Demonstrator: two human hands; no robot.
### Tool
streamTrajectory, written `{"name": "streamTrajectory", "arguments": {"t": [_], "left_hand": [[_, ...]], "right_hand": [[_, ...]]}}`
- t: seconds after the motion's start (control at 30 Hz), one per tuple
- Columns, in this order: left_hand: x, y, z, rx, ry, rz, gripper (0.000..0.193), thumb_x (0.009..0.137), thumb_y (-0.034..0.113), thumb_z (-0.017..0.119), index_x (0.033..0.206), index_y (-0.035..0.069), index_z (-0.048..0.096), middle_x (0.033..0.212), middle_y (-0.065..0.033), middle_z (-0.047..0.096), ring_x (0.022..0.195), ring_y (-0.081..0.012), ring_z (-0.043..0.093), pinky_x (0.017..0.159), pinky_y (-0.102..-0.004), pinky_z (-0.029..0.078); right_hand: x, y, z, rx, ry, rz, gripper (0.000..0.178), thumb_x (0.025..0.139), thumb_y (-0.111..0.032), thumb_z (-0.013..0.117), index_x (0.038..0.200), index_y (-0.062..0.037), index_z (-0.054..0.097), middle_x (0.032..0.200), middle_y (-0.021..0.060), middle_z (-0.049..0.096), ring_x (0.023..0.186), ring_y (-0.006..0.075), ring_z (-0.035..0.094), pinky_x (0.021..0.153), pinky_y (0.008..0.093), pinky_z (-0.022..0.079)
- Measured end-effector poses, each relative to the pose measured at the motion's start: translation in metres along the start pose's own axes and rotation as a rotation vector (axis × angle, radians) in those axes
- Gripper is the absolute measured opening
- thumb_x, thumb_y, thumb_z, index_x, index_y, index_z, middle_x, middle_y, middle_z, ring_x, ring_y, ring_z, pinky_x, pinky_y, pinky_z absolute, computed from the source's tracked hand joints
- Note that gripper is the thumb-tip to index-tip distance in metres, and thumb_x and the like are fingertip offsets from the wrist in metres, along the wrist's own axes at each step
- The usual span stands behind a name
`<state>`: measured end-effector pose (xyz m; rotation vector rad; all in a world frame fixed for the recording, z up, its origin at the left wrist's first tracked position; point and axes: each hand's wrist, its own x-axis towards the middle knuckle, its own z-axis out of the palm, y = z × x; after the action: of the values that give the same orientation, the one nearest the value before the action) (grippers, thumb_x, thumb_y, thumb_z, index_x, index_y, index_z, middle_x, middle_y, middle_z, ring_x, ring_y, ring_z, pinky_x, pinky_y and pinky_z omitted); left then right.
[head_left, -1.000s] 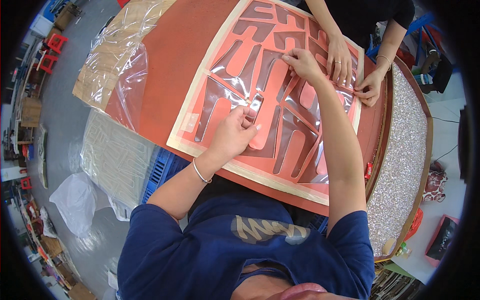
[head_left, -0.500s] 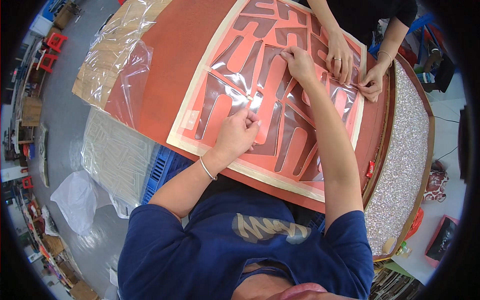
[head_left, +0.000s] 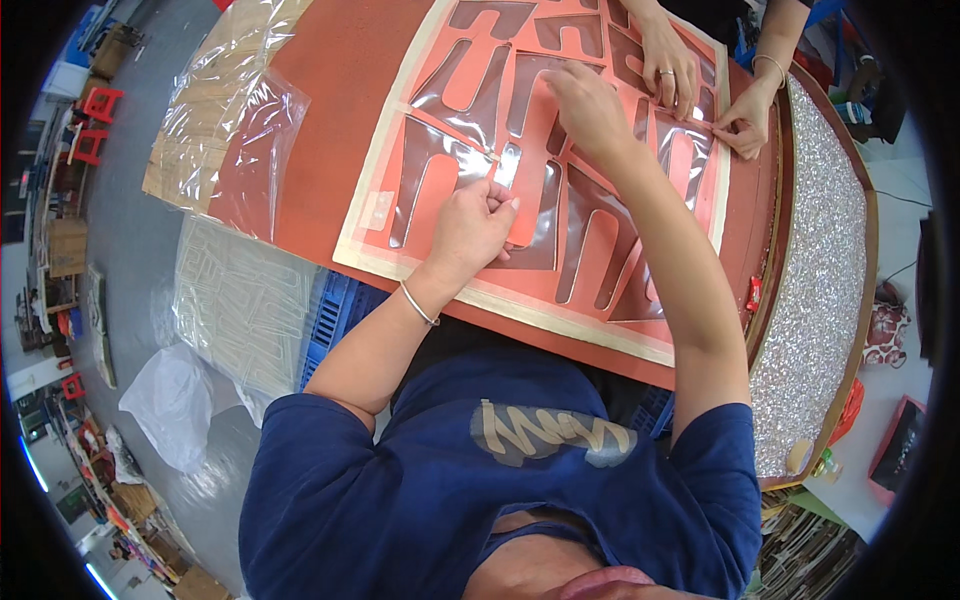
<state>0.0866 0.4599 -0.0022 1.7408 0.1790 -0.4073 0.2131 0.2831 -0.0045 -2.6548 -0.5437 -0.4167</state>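
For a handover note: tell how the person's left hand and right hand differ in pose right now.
The left hand is curled, fingertips pinching a strip of clear film near the sheet's middle; the right hand lies flatter and presses down. The left hand is nearer the body on a bent arm; the right hand reaches farther. Both are bare and on the red sheet.

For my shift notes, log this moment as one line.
left hand: pinching clear film | right hand: pressing red sheet | co-worker's hands: opposite edge

4 hands on the one red cut-out sheet (head_left: pixel 560 200): wearer's left hand (head_left: pixel 470 222) pinching film, right hand (head_left: pixel 585 105) flat beyond it, 2 co-worker hands (head_left: pixel 672 62) (head_left: pixel 745 118) past that. 1 red board (head_left: pixel 330 90) underneath. 1 blue crate (head_left: pixel 335 315) below the pinch.
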Motion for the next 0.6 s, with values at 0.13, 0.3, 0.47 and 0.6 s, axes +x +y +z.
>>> {"name": "streamTrajectory", "arguments": {"t": [0.13, 0.3, 0.47, 0.6], "left_hand": [[0.001, -0.002, 0.001, -0.024, -0.003, 0.037, 0.017, 0.087, 0.010, 0.060, 0.093, -0.006, 0.056, 0.071, -0.0069, 0.062, 0.046, -0.0104, 0.057, 0.037, -0.0225, 0.046], [0.001, 0.001, 0.004, 0.045, 0.030, 0.042, 0.017, 0.086, 0.009, 0.057, 0.091, -0.008, 0.057, 0.069, -0.0117, 0.064, 0.046, -0.0150, 0.061, 0.037, -0.0265, 0.048], [0.002, -0.004, 0.005, 0.172, 0.063, 0.020, 0.018, 0.085, 0.012, 0.058, 0.088, -0.005, 0.057, 0.068, -0.0149, 0.064, 0.052, -0.0224, 0.063, 0.045, -0.0320, 0.051], [0.001, -0.014, 0.012, 0.525, 0.234, 0.450, 0.016, 0.084, 0.012, 0.059, 0.085, -0.003, 0.056, 0.069, -0.0191, 0.062, 0.064, -0.0325, 0.063, 0.060, -0.0406, 0.051]], "right_hand": [[-0.059, -0.022, -0.024, 0.127, -0.081, -0.293, 0.016, 0.075, -0.005, 0.057, 0.089, -0.0036, 0.065, 0.102, 0.0109, 0.061, 0.101, 0.0314, 0.055, 0.089, 0.0434, 0.044], [-0.104, -0.038, -0.027, 0.054, -0.088, -0.439, 0.024, 0.077, -0.010, 0.060, 0.099, -0.0044, 0.066, 0.110, 0.0090, 0.062, 0.114, 0.0283, 0.050, 0.099, 0.0470, 0.037], [-0.113, -0.052, -0.020, -0.026, -0.080, -0.422, 0.029, 0.082, -0.016, 0.059, 0.105, 0.0004, 0.065, 0.115, 0.0110, 0.061, 0.118, 0.0293, 0.048, 0.102, 0.0519, 0.031], [-0.122, -0.065, -0.013, -0.085, -0.059, -0.352, 0.032, 0.084, -0.018, 0.056, 0.106, 0.0041, 0.063, 0.117, 0.0140, 0.060, 0.118, 0.0302, 0.049, 0.102, 0.0524, 0.031]]}}
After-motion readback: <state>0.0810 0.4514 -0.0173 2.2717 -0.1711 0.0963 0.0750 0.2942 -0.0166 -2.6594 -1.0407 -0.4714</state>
